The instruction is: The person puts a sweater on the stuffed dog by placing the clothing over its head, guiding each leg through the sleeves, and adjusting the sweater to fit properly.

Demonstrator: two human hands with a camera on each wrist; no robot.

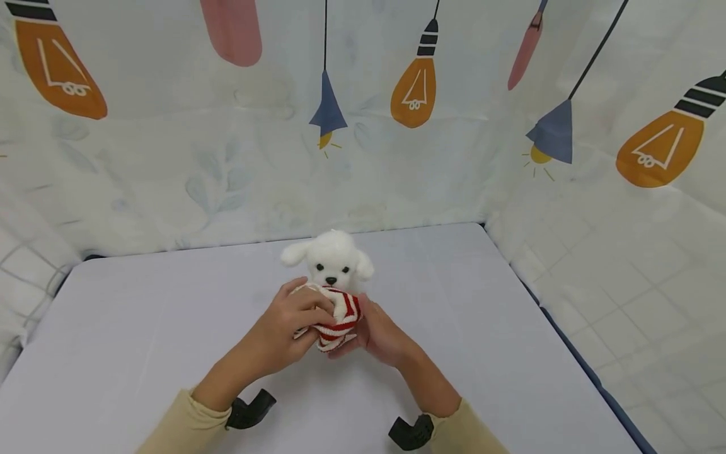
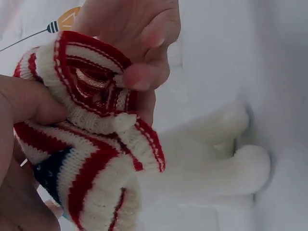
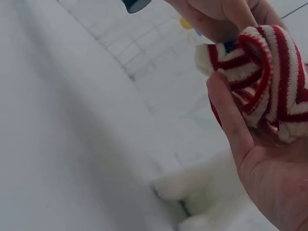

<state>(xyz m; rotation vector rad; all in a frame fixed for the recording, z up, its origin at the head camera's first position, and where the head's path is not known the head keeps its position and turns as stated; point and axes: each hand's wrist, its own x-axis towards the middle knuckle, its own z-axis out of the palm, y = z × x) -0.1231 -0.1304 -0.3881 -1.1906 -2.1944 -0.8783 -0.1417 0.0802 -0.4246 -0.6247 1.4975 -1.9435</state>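
Observation:
A white plush dog with floppy ears stands upright on the table, facing the person. In front of its body is a small red-and-white striped knitted sweater, with a navy patch visible in the left wrist view. My left hand grips the sweater from the left, its thumb pressed near the ribbed opening. From the other side my right hand holds it, with fingers at the opening's edge in the left wrist view. Behind the knit, the plush dog's legs show; its torso is mostly hidden.
A pale cloth covers the table. Curtains printed with bulbs and lamps hang behind and at the sides. Black curved pieces sit at both sleeve cuffs.

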